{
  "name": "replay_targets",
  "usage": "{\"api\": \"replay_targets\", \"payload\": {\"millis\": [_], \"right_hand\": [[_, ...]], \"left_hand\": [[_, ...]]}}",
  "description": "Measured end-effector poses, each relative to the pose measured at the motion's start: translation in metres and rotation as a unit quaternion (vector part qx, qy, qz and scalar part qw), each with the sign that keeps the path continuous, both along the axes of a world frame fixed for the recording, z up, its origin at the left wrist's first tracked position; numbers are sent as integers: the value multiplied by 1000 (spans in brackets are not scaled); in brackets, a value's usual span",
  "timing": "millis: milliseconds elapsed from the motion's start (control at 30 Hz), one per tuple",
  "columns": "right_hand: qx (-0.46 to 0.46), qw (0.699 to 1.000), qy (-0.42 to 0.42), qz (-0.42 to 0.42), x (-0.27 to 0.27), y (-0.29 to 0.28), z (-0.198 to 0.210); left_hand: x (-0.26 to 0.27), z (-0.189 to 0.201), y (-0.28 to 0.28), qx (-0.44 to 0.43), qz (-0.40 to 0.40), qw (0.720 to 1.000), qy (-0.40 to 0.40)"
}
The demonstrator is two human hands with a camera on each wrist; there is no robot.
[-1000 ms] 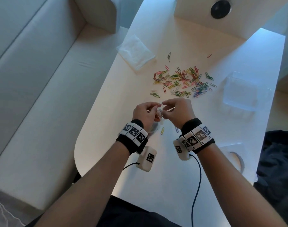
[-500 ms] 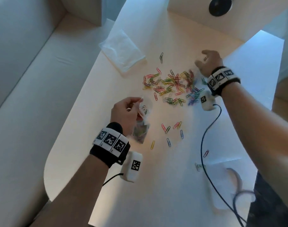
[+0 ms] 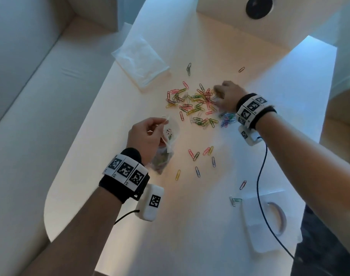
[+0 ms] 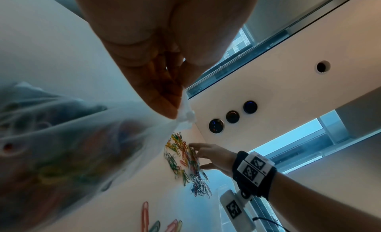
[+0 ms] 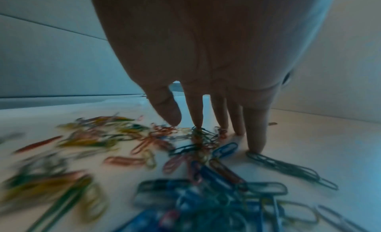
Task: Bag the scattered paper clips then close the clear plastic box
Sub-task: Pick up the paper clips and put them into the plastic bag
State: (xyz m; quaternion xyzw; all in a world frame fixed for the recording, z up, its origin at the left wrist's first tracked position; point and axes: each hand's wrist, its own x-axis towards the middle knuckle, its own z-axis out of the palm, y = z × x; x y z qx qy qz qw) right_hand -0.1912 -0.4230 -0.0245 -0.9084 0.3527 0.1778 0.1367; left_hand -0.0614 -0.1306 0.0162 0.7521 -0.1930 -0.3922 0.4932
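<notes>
Coloured paper clips lie in a loose pile on the white table. My right hand is over the pile's right side, its spread, straight fingers touching clips. My left hand is nearer to me and pinches the rim of a small clear plastic bag with clips inside. In the left wrist view the bag hangs below my fingers, with the right hand on the pile beyond. I cannot make out the clear plastic box.
Several stray clips lie between the bag and the pile, and others sit farther out. A stack of clear bags lies at the back left. A clear plastic piece with a tape roll sits near right. A cushioned bench runs along the left edge.
My right hand let go of the bag, reached out to the right of the pile and now rests on the clips. The left hand alone holds the bag.
</notes>
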Motion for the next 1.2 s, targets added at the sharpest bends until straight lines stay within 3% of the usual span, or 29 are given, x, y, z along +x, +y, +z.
{"api": "replay_targets", "payload": {"millis": [233, 300, 367, 400, 467, 533, 600, 733, 800, 900, 1000, 1067, 1200], "right_hand": [[-114, 993, -40, 10, -19, 33, -5], [-83, 990, -92, -68, -26, 32, -2], [-19, 964, -178, -197, -35, 34, 2], [18, 933, -226, -278, -41, 35, 3], [133, 837, -299, -438, -53, 41, 6], [298, 705, -364, -531, -61, 52, 12], [432, 574, -428, -548, -65, 67, 22], [561, 440, -473, -517, -68, 97, 46], [616, 407, -461, -492, -67, 114, 56], [669, 418, -425, -443, -57, 144, 64], [648, 483, -401, -432, -46, 166, 63], [598, 566, -385, -417, -39, 175, 60], [445, 794, -282, -304, -29, 175, 58]], "left_hand": [[-20, 2, 6, 26, -16, 999, -16], [-26, 2, 8, 29, -21, 999, -21], [-30, 1, 10, 32, -19, 999, -18], [-32, 0, 11, 34, -18, 999, -19], [-36, 1, 11, 34, -17, 999, -22], [-39, 3, 10, 34, -13, 999, -23], [-42, 5, 8, 41, -13, 999, -21], [-46, 6, 2, 53, -19, 998, -21], [-48, 7, -2, 53, -14, 998, -24], [-52, 8, -5, 50, -14, 998, -41], [-54, 7, -8, 45, -4, 998, -40], [-54, 7, -9, 41, -4, 998, -43], [-51, 8, -10, 35, -22, 999, -33]]}}
